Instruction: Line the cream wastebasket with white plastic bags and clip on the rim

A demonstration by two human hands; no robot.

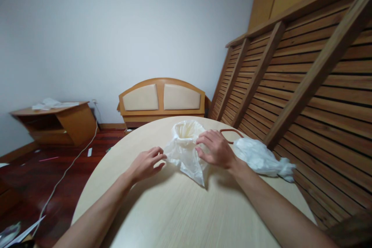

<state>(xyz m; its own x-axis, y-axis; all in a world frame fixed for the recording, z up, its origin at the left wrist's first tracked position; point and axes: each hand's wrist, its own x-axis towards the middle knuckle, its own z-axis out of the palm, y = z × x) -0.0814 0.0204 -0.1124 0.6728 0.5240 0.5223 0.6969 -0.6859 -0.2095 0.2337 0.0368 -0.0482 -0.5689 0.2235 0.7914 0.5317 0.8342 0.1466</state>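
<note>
A thin white plastic bag [187,157] stands on the round table, draped over what looks like a small container. Its round mouth faces up, and its loose edges hang outward, one corner pointing toward me. At the bag's left edge is my left hand [148,162], fingers slightly bent and thumb apart; whether the fingertips touch the plastic I cannot tell. My right hand [216,149] is against the bag's right side, fingers spread and loosely curved. The container itself is hidden under the plastic.
On the pale round table [180,213], a knotted, filled white bag [261,156] lies at the right beside a brown loop [232,142]. Slatted wooden panels [285,81] lean close on the right. Behind stand a headboard [161,97] and a low cabinet [64,124]; a cable [65,172] crosses the floor.
</note>
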